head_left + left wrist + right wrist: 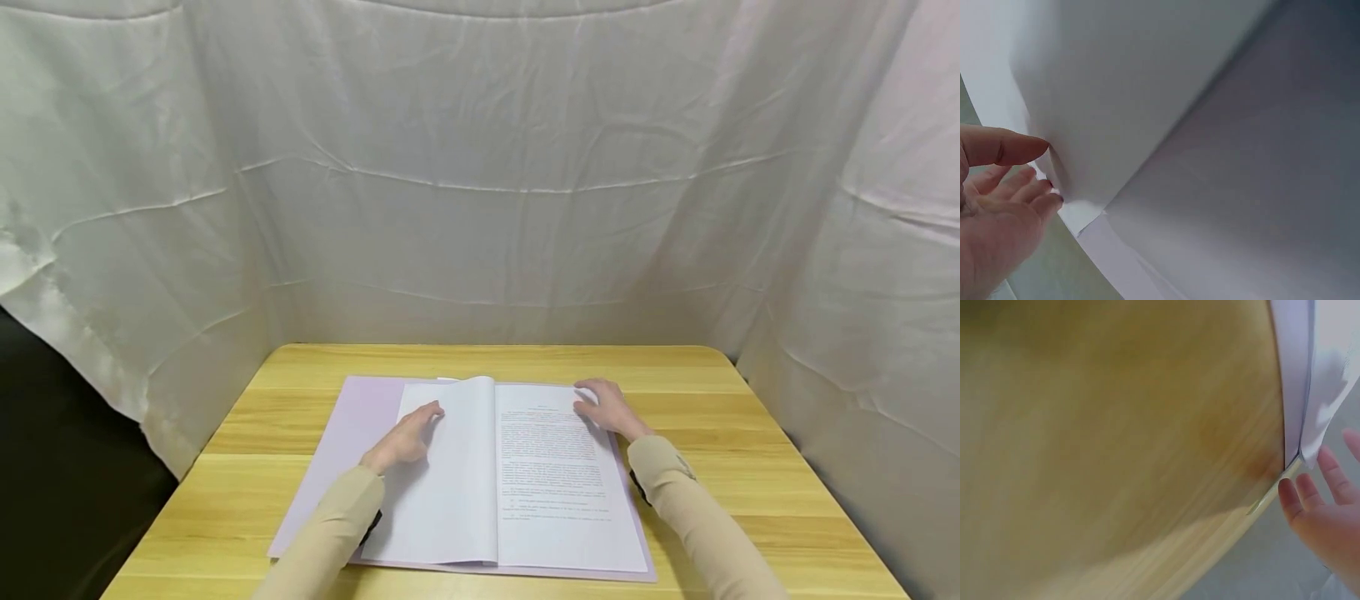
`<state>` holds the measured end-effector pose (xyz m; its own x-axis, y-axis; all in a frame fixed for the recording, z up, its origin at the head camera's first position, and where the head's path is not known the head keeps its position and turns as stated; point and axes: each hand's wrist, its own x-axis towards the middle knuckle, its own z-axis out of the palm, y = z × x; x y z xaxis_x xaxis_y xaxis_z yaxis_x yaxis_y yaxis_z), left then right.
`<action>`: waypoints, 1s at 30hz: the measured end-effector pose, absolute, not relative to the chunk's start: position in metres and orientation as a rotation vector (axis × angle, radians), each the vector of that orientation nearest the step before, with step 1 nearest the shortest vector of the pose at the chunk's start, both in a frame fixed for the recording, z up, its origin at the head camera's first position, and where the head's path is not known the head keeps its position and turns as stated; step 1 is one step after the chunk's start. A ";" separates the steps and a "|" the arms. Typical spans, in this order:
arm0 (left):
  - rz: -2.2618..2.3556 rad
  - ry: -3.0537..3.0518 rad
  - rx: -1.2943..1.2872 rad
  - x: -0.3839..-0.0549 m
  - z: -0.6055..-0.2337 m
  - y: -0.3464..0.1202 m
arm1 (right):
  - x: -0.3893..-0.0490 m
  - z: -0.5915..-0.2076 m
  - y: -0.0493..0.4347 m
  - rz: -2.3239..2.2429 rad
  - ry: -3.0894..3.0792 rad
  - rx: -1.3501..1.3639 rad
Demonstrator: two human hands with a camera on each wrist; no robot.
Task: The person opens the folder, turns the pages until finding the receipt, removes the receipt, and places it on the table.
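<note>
A lilac folder (pixel 367 417) lies opened flat on the wooden table, holding a stack of white paper. Its left side carries a blank-looking sheet (pixel 457 500) that bulges near the middle; on the right is a page of printed text (pixel 551 467). Above the upper part of the blank sheet is my left hand (pixel 405 435), its thumb and fingers apart; in the left wrist view the left hand (pixel 1007 194) appears beside a page edge. At the printed page's upper right corner, my right hand (pixel 607 408) has loosely bent fingers, near the page corner (pixel 1310 453) in the right wrist view.
The wooden table (pixel 750 467) extends around the folder on both sides and behind it. Pale fabric curtains (pixel 487 233) hang behind the table and at its sides. Dark material (pixel 60 442) shows at the lower left.
</note>
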<state>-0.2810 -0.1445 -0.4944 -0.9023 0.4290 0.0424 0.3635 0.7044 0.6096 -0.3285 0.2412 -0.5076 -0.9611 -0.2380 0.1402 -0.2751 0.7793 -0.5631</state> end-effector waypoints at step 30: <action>0.958 2.677 0.545 -0.280 -0.493 -0.144 | -0.341 -0.505 0.247 0.917 -2.817 0.131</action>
